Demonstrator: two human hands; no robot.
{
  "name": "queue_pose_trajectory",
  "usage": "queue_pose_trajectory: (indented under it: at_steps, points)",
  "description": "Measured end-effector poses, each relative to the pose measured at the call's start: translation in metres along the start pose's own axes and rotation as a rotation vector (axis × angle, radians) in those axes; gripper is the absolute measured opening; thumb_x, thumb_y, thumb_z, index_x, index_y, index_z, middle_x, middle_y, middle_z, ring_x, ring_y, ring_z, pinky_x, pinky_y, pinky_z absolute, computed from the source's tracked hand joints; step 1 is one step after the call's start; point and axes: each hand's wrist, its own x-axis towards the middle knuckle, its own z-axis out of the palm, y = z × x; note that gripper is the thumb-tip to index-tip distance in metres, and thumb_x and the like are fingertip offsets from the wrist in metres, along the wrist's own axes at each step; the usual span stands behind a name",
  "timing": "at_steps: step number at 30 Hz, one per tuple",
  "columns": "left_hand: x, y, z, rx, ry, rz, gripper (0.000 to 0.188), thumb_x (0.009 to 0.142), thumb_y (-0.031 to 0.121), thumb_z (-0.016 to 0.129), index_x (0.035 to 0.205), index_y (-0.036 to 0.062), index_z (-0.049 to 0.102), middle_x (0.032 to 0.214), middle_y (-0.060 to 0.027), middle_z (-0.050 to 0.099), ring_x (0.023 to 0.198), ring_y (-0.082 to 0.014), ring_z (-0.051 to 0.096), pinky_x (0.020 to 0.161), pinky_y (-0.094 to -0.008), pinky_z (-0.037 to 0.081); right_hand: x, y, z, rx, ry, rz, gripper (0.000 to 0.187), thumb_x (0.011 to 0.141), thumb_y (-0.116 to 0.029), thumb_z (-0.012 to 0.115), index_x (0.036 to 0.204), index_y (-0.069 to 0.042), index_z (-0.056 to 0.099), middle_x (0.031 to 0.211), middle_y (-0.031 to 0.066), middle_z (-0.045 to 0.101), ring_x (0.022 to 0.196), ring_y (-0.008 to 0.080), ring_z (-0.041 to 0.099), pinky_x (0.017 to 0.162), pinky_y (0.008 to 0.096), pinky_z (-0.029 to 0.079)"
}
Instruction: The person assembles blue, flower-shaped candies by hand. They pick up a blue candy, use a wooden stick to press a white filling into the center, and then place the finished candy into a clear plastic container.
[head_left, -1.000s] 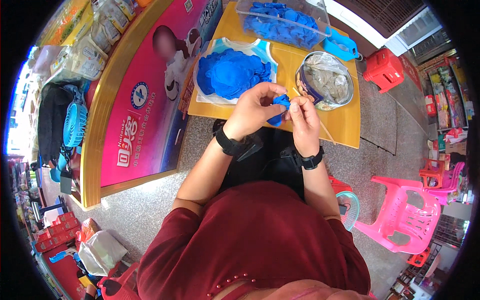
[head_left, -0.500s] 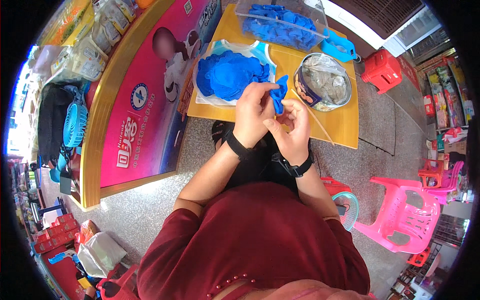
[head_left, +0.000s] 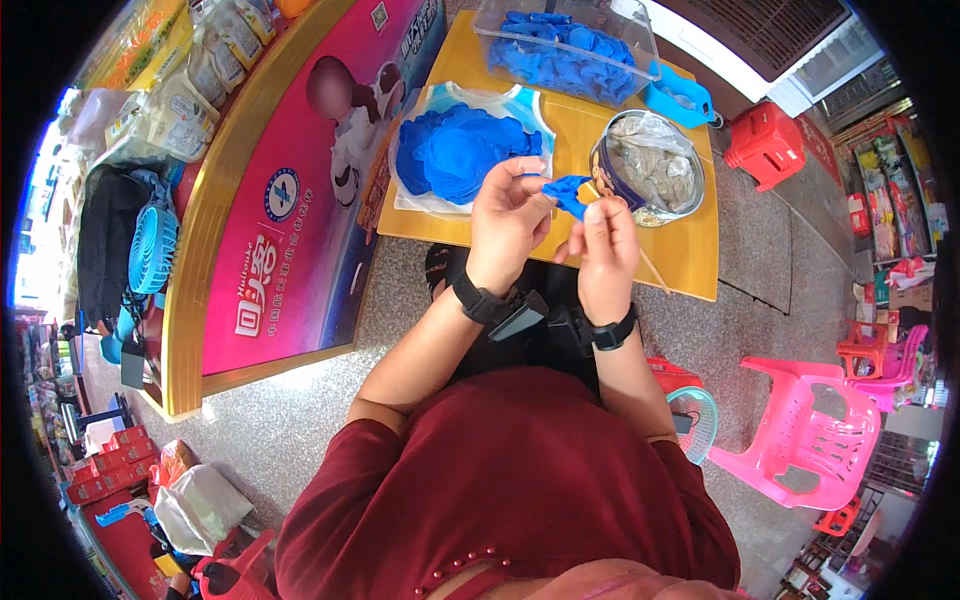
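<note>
Between my hands, above the table's front part, is a small gathered piece of thin blue fabric [head_left: 567, 192]. My left hand [head_left: 508, 218] pinches its left end with thumb and fingertips. The thumb and fingers of my right hand [head_left: 608, 240] close on its right end. Just beyond my left hand, a heap of flat blue fabric pieces [head_left: 465, 150] lies on a white and light-blue cloth [head_left: 530, 100]. A round tin [head_left: 625, 185] holding a crumpled clear plastic bag [head_left: 650, 165] stands beyond my right hand. The exact fingertip contacts are too small to make out.
A clear plastic bin [head_left: 640, 60] of blue pieces stands at the table's [head_left: 690, 270] back, beside a blue plastic basket [head_left: 680, 97]. A thin stick [head_left: 653, 268] lies near the front edge. A pink counter [head_left: 290, 210] borders the left; a pink chair [head_left: 810, 425] stands right.
My hands have moved apart, the right one shifting slightly right. The blue piece has turned from upright to stretched sideways between them.
</note>
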Motion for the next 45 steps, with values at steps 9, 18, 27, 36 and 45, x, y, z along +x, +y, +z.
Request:
queue_pose_trajectory:
  at_steps: [9, 18, 27, 36, 45]
  points:
    - [-0.007, 0.004, -0.002, -0.410, -0.410, -0.392, 0.019, 0.094, 0.010, 0.056, 0.113, 0.0085, 0.055, 0.080, -0.0050, 0.060, 0.043, -0.0039, 0.034, 0.038, -0.0189, 0.023, 0.023, 0.011, -0.015, -0.269, 0.062, -0.159, 0.017, 0.101, -0.019, 0.052, 0.098, -0.002, 0.054, 0.076, -0.0001, 0.051, 0.057, 0.0054, 0.048, 0.050, 0.0219, 0.047]
    - [0.008, -0.002, -0.012, 0.078, -0.191, -0.196, 0.034, 0.086, 0.002, 0.065, 0.118, 0.0076, 0.058, 0.084, 0.0031, 0.056, 0.062, -0.0027, 0.045, 0.047, -0.0183, 0.029, 0.018, 0.008, -0.030, 0.012, -0.083, 0.018, 0.011, 0.096, -0.009, 0.058, 0.103, -0.004, 0.051, 0.084, 0.0037, 0.056, 0.064, 0.0084, 0.054, 0.055, 0.0241, 0.046]
    - [0.014, -0.026, -0.025, -0.278, -0.132, -0.324, 0.013, 0.096, 0.013, 0.059, 0.108, 0.0078, 0.062, 0.101, -0.0040, 0.066, 0.085, -0.0131, 0.062, 0.077, -0.0298, 0.049, 0.007, 0.020, -0.021, -0.133, -0.117, -0.167, 0.022, 0.088, 0.002, 0.065, 0.108, -0.001, 0.055, 0.095, 0.0063, 0.061, 0.077, 0.0104, 0.061, 0.066, 0.0217, 0.051]
    - [0.018, -0.008, -0.021, -0.166, -0.042, -0.147, 0.022, 0.098, 0.016, 0.056, 0.117, 0.0039, 0.058, 0.098, -0.0028, 0.063, 0.082, -0.0123, 0.059, 0.075, -0.0285, 0.049, 0.026, 0.026, -0.127, -1.443, 0.059, -0.192, 0.018, 0.081, -0.016, 0.069, 0.096, -0.006, 0.065, 0.092, 0.0135, 0.066, 0.091, 0.0348, 0.060, 0.081, 0.0438, 0.047]
    - [0.027, -0.002, -0.033, -0.174, -0.017, -0.175, 0.025, 0.100, 0.021, 0.053, 0.119, 0.0058, 0.058, 0.096, -0.0045, 0.063, 0.078, -0.0132, 0.060, 0.073, -0.0275, 0.051, 0.018, 0.025, -0.131, -1.314, 0.005, -0.149, 0.016, 0.088, -0.013, 0.063, 0.101, -0.003, 0.059, 0.086, 0.0163, 0.064, 0.083, 0.0315, 0.063, 0.074, 0.0427, 0.048]
